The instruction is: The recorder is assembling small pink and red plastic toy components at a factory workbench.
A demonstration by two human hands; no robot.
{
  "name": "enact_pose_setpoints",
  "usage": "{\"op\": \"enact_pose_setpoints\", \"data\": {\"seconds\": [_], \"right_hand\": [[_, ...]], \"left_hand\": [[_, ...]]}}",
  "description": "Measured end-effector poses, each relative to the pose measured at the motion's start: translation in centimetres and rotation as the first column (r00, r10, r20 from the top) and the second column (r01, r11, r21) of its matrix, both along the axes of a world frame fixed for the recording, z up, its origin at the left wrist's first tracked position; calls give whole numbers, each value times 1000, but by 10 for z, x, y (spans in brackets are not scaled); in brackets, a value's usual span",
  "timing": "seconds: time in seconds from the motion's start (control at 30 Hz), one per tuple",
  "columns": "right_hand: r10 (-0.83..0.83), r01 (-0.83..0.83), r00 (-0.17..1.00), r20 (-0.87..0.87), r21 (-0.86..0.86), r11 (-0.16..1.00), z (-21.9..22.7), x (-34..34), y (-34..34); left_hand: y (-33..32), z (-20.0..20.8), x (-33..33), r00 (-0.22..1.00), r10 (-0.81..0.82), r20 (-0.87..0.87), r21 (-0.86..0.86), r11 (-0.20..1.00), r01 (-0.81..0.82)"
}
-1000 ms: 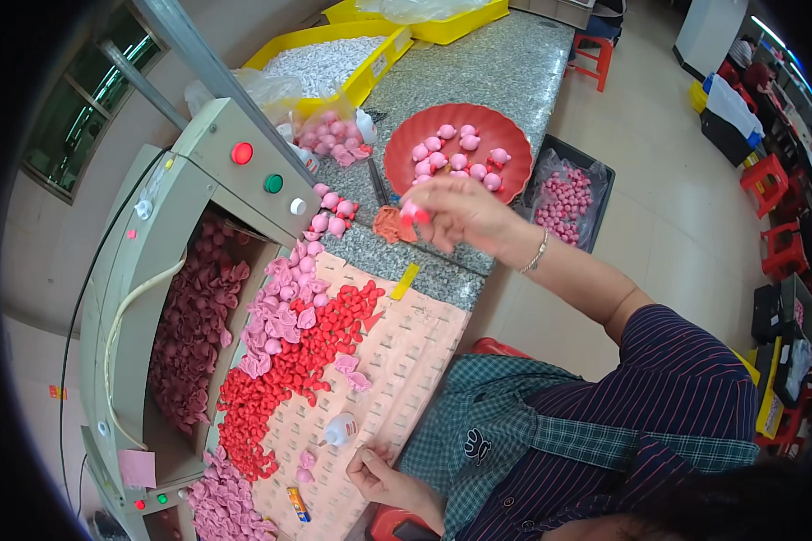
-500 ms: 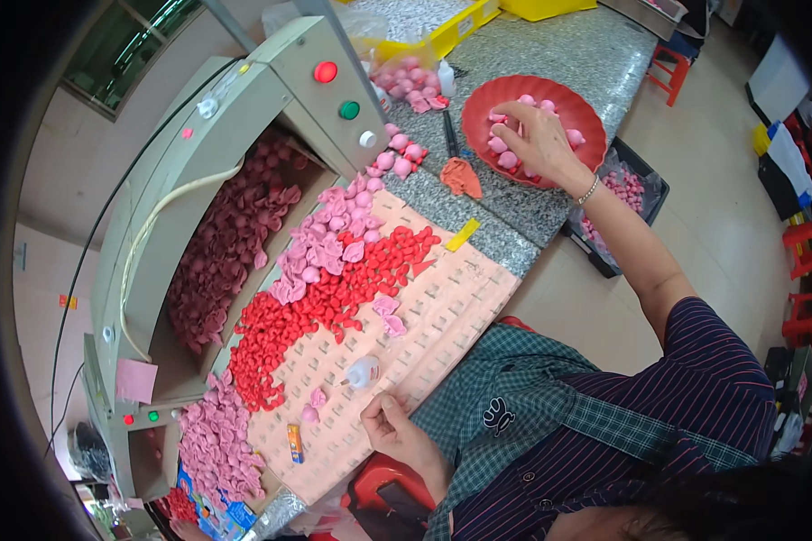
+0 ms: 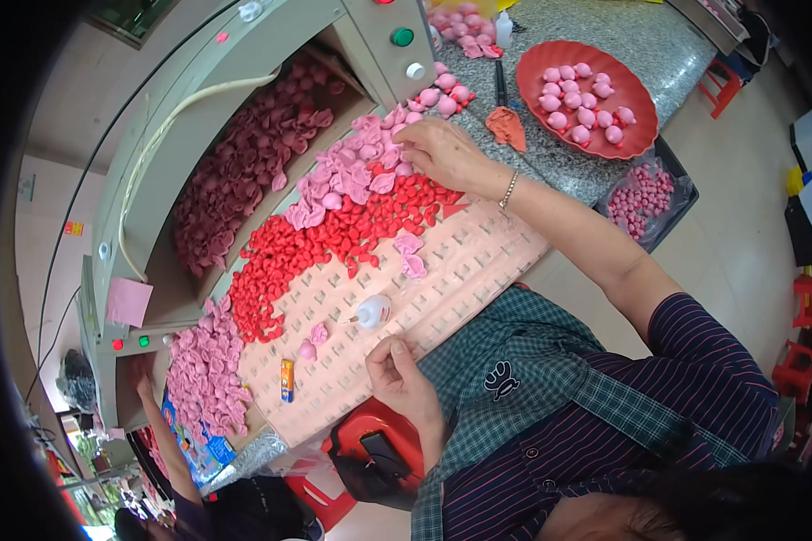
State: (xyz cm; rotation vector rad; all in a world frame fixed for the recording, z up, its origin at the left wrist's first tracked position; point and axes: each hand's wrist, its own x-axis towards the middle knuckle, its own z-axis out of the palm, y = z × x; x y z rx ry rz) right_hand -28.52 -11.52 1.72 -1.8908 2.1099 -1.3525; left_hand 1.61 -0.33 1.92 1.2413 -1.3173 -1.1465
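Observation:
My right hand point(image 3: 449, 160), with a beaded bracelet at the wrist, reaches over the far end of a heap of soft pink pieces point(image 3: 341, 176). Its fingers are bent and apart, their tips at the pieces, and I see nothing firmly held. At the table's front edge, my left hand point(image 3: 404, 383) is closed, thumb and fingers together; whatever is inside is hidden. Beyond it lies a small white squeeze bottle point(image 3: 372, 312) with a thin tip. Small red pieces point(image 3: 302, 252) spread in a band along the pink heap. Loose pink pieces point(image 3: 410, 255) lie on the patterned pink sheet point(image 3: 460, 261).
A scalloped red bowl point(image 3: 636, 126) holds pink balls with red bits. A grey machine point(image 3: 198, 149) with a pink-filled opening borders the work area. An orange-blue small box point(image 3: 286, 380), an orange cloth point(image 3: 506, 128) and another person's arm point(image 3: 164, 433) also show.
My right hand has left the red bowl and moved left to the pink heap. The left hand stays closed by the table edge. Another person's arm now reaches in at lower left. The view has shifted.

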Motion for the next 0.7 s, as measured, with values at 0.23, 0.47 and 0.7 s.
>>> {"op": "enact_pose_setpoints", "data": {"seconds": [0.23,0.47,0.7], "right_hand": [[47,-46,998,31,-19,999,-8,6,-2],[153,-173,967,-203,-87,981,26,73,62],[305,-292,946,-110,125,948,0,107,89]], "left_hand": [[1,-3,-1,999,-36,38,-35,999,37],[1,2,-8,989,146,-30,-147,978,-149],[-65,1,15,987,149,59,-233,964,-131]]}}
